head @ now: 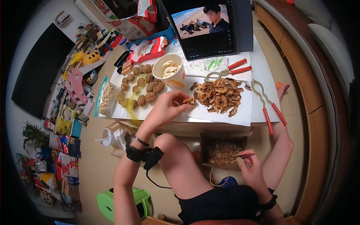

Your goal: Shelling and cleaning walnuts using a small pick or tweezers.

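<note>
My left hand (171,105) is above the table's near edge, pinching a brown walnut kernel (189,101) between thumb and fingers. Just right of it lies a heap of brown wrinkled pieces (219,94), which look like walnut kernels, on white paper. Behind my left hand stands a white paper cup (169,70) holding pale peeled kernels (171,69). Lower down, my right hand (251,167) grips a slim dark tool (246,155), perhaps tweezers. A tan covering wraps one of its digits. Beneath, an open brown paper bag (204,146) holds crumbs and skins (223,153).
Whole walnuts (151,97) and yellow netting (130,108) lie left of the cup, beside a zip bag of pale pieces (106,97). Two red-handled nutcrackers (229,70) (265,102) lie right; one overhangs the edge. A tablet (205,31) stands behind. A green stool (123,204) is lower left.
</note>
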Tool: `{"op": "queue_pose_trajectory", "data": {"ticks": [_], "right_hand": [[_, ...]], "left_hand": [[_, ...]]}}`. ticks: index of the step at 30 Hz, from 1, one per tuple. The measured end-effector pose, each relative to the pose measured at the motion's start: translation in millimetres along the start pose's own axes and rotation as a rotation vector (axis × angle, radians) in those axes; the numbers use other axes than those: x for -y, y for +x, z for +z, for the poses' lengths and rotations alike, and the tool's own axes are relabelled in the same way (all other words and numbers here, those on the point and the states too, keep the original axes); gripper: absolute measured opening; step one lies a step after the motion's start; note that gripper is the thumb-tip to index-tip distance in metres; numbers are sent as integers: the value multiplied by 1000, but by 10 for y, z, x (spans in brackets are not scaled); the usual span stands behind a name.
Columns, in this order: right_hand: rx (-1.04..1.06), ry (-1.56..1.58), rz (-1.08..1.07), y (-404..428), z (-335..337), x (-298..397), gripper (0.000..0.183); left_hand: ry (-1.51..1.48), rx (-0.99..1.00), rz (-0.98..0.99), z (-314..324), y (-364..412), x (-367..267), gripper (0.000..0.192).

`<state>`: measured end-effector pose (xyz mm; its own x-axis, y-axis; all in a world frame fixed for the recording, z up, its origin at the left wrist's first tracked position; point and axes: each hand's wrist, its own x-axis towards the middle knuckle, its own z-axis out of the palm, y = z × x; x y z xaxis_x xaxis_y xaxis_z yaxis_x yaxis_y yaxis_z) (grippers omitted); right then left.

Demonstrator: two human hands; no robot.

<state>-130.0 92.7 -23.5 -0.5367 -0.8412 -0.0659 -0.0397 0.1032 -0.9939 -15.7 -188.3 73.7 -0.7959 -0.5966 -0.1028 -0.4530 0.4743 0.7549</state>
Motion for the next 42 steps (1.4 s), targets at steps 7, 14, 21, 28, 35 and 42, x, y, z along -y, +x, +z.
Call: {"op": "queue_pose_trajectory", "data": {"ticks": [7, 14, 21, 28, 35, 42], "right_hand": [[27, 273, -103, 335, -169, 538, 10], [-44, -60, -283, 819, 20, 947, 12], [-149, -116, -306, 990, 163, 878, 16], [-48, -44, -149, 990, 105, 1001, 20], [-2, -160, -266, 950, 54, 1036, 15], [15, -244, -256, 914, -58, 1125, 16]], "left_hand": [[-1058, 193, -91, 244, -124, -303, 26], [-1338, 154, -137, 610, -121, -426, 29], [-1310, 117, -152, 764, -89, -418, 33], [-1132, 24, 48, 801, -105, -364, 35], [-1059, 96, 3, 714, -128, -422, 32], [-1088, 154, 52, 717, -138, -460, 33]]}}
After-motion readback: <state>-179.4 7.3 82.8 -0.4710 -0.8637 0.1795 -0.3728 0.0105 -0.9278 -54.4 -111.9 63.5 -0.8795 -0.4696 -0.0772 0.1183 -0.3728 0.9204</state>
